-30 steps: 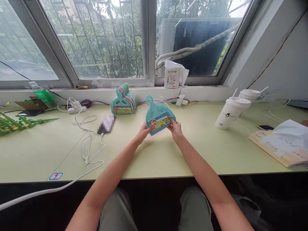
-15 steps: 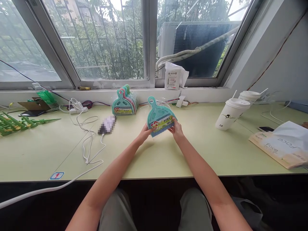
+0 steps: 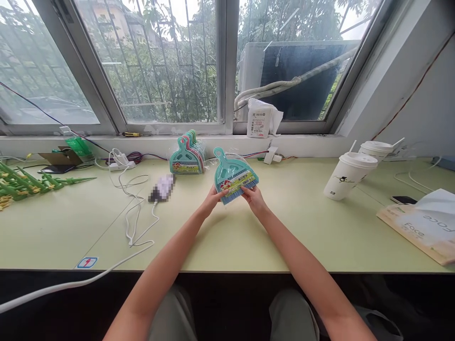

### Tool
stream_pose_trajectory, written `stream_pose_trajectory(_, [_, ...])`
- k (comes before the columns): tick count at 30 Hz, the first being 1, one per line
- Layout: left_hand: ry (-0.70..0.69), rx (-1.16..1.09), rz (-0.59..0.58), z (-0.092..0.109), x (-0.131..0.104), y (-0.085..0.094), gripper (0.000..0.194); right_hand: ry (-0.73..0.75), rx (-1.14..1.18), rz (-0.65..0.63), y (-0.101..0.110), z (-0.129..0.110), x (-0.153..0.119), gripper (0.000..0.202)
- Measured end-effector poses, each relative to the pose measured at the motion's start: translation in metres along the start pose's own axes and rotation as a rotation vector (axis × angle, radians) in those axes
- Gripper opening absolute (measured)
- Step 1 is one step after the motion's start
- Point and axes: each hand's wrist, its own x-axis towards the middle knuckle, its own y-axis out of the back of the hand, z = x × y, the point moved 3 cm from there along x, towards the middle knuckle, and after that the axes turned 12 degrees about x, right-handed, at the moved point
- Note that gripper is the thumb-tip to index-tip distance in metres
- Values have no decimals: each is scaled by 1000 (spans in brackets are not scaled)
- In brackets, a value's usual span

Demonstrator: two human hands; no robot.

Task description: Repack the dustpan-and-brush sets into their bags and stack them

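Note:
A teal mini dustpan and brush set [image 3: 232, 169] in clear wrapping is held over the table, handle up and tilted to the left. My left hand [image 3: 212, 200] grips its lower left corner, thumb on the front. At the lower right edge, my right hand [image 3: 254, 199] pinches it, with the thumb across the printed label. Blue bristles show along the bottom edge. Behind and to the left stands a row of similar dustpan sets [image 3: 186, 156] in teal, pink and green, upright against the wall below the window.
White cables [image 3: 133, 218] and a blurred-out object [image 3: 162, 188] lie to the left. Further left are green artificial plants [image 3: 28, 182]. White paper cups [image 3: 350, 175] and a tissue pack [image 3: 415, 225] stand or lie on the right. A small box [image 3: 261, 121] sits on the windowsill.
The dustpan set has tilted further left, its handle swinging that way. My right hand has slid from its right edge towards the bottom. The view has shifted slightly.

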Motion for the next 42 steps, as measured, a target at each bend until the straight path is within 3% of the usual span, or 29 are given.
stream_pose_trajectory(21, [16,20,21,-7,7,9,67,27,-123,-81,-4,-4,1,68])
stream_pose_trajectory(24, [3,21,28,-5,3,4,68,65,-114,-39,-3,-6,0,66])
stream_pose_trajectory(26, [18,33,-77,-6,-1,-4,68,105,-77,9,-4,-8,-2,63])
stream_pose_trajectory(29, [66,32,-410,-11,-6,-20,63,149,-3,28,-8,-13,-5,59])
stream_pose_trajectory(31, [62,8,-479,-14,-4,-22,61,159,30,10,-11,-15,-7,57])
stream_pose_trajectory(35, [-101,-67,-231,-10,4,-6,60,154,25,6,-11,-14,-7,59])
stream_pose_trajectory(37, [-145,-107,-175,-5,5,-2,59,132,-9,12,-9,-11,-6,61])
stream_pose_trajectory(42, [-48,-47,-79,-5,3,-2,59,78,-88,-41,-4,-9,-2,61])
